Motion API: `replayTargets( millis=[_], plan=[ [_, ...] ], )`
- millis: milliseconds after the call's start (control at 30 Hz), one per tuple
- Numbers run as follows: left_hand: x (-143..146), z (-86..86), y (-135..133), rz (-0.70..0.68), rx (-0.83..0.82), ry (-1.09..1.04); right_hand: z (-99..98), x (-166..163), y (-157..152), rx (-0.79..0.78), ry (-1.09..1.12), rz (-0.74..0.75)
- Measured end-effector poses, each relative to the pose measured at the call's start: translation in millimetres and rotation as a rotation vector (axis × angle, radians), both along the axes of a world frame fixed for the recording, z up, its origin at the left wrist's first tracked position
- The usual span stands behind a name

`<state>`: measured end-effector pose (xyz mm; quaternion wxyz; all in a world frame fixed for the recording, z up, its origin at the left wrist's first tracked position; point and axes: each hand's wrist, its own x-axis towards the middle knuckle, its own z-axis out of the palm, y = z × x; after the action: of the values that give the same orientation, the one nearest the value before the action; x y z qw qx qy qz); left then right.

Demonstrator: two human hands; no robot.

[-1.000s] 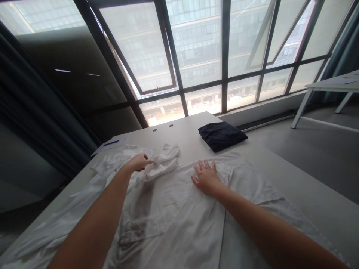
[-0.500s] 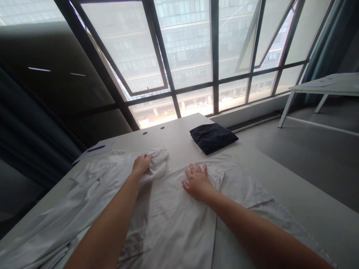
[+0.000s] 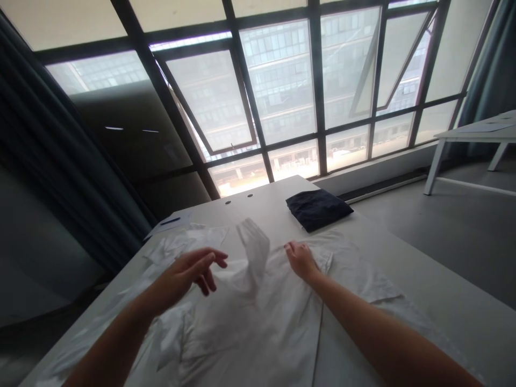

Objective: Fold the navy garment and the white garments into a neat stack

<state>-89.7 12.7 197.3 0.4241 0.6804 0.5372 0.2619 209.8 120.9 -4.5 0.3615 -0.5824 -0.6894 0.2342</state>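
Note:
A white garment [image 3: 278, 322] lies spread and creased over the near part of the table. One flap of it [image 3: 255, 244] stands up off the surface between my hands, blurred by motion. My left hand [image 3: 195, 271] hangs above the cloth to the left of that flap, empty, with its fingers apart. At the garment's far edge, my right hand [image 3: 300, 259] has its fingers curled down on the fabric, gripping it. More crumpled white cloth [image 3: 177, 250] lies to the left, partly behind my left hand and forearm.
A folded dark navy cloth [image 3: 318, 208] lies near the far right edge of the white table [image 3: 435, 279]. At the far left are a paper and a pen [image 3: 170, 221]. Windows [image 3: 278, 80] stand beyond, and another white table [image 3: 475, 131] is at right.
My left hand has let go of the white cloth and lifted away, open. A flap of the garment has swung up. My right hand has gone from lying flat to curled. The view has shifted.

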Motion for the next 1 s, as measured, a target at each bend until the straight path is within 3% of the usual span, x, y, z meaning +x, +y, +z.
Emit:
replayTargets(
  millis=[67, 167, 233, 300, 400, 500, 633, 767, 900, 1000],
  plan=[
    [-8.3, -19.0, -32.5, -0.014, -0.102, 0.083, -0.7, 3.2, 3.3, -0.015, 0.031, 0.001],
    [-25.4, -70.4, -55.2, 0.028, -0.114, 0.366, -2.8, 4.9, 4.0, -0.031, 0.069, 0.040],
    [-36.1, -109.1, -56.8, 0.073, -0.040, 0.557, -3.0, 4.2, 1.3, -0.025, 0.065, 0.088],
    [-44.2, -142.6, -52.9, 0.077, -0.070, 0.727, -2.2, 3.0, -3.0, -0.009, 0.038, 0.144],
    [-53.0, -176.1, -43.2, 0.084, -0.050, 0.906, -0.8, 0.4, -7.9, 0.022, -0.012, 0.206],
    [-61.7, -189.9, -28.8, 0.093, 0.035, 0.958, 0.0, -4.9, -3.6, 0.052, -0.044, 0.228],
    [-70.7, -190.5, 0.3, 0.118, 0.062, 0.996, 6.3, -17.4, 20.2, 0.056, -0.034, 0.223],
    [-73.3, -192.4, 21.3, 0.221, 0.103, 1.038, 25.3, -27.5, 37.1, 0.058, 0.009, 0.236],
    [-76.3, -202.7, 23.2, 0.282, 0.199, 1.018, 37.5, -24.6, 8.4, 0.123, 0.023, 0.285],
    [-78.8, -207.9, 21.4, 0.289, 0.236, 0.999, 29.1, -15.2, -35.1, 0.166, -0.095, 0.346]
  ],
)
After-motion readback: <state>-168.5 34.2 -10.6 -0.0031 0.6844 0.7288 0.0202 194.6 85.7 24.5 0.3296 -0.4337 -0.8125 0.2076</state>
